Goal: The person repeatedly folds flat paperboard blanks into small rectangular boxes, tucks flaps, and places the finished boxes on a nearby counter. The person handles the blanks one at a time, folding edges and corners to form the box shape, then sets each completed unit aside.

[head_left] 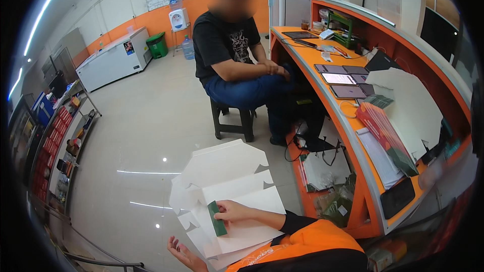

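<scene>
A large unfolded cardboard box [247, 191], white on the inside with cut flaps and notches, lies across my lap. My right hand [234, 211] has its fingers closed on a folded-up green flap [218, 219] near the middle of the box. Below and to the left, my left hand [186, 256] is open beside the box's near-left edge, fingers apart and palm turned up. It holds nothing. My right forearm reaches in from an orange and black sleeve over the near part of the cardboard.
Another person [234, 55] sits on a black stool [234, 121] ahead. On the right, an orange counter [348, 111] bears several phones, a red and green printed carton [385, 131] and papers. A stocked shelf [60, 146] lines the left; a white chest freezer [113, 60] stands far back.
</scene>
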`<state>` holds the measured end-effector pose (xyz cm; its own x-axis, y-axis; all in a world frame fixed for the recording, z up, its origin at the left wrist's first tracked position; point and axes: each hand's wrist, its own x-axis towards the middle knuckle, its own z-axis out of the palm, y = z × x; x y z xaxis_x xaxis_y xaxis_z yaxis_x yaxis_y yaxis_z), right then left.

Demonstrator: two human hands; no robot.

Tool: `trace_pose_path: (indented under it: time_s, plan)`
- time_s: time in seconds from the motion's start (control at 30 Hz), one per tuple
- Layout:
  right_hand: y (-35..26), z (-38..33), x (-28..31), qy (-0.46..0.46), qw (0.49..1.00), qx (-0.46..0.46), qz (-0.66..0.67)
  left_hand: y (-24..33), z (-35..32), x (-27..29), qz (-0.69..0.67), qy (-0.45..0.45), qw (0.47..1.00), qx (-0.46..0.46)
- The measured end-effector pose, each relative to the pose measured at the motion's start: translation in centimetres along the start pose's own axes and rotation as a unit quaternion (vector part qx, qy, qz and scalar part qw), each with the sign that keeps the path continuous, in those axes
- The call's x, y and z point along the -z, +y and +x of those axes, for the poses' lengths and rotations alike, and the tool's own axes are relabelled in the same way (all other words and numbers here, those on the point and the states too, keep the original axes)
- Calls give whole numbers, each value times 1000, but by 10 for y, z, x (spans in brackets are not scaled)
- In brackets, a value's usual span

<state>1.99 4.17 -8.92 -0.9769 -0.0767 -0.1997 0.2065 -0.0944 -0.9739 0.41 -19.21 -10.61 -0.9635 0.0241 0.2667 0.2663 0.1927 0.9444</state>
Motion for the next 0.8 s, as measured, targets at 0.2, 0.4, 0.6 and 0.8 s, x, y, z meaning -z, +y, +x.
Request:
trace_pose_path:
  time_s: [0.2, 0.4, 0.6, 0.8]
  plan:
    - [19, 9, 30, 125, 990, 52, 30, -16, -4, -26, -5, -132, 991, 32]
    - [43, -12, 52, 275, 938, 49, -207, -95, 14, -79, -44, -100, 967, 231]
    - [35, -23, 79, 242, 969, -5, -42, -36, 22, -88, -81, -244, 921, 293]
    - [29, -29, 90, 204, 978, -26, 20, -31, 4, -98, -105, -266, 899, 331]
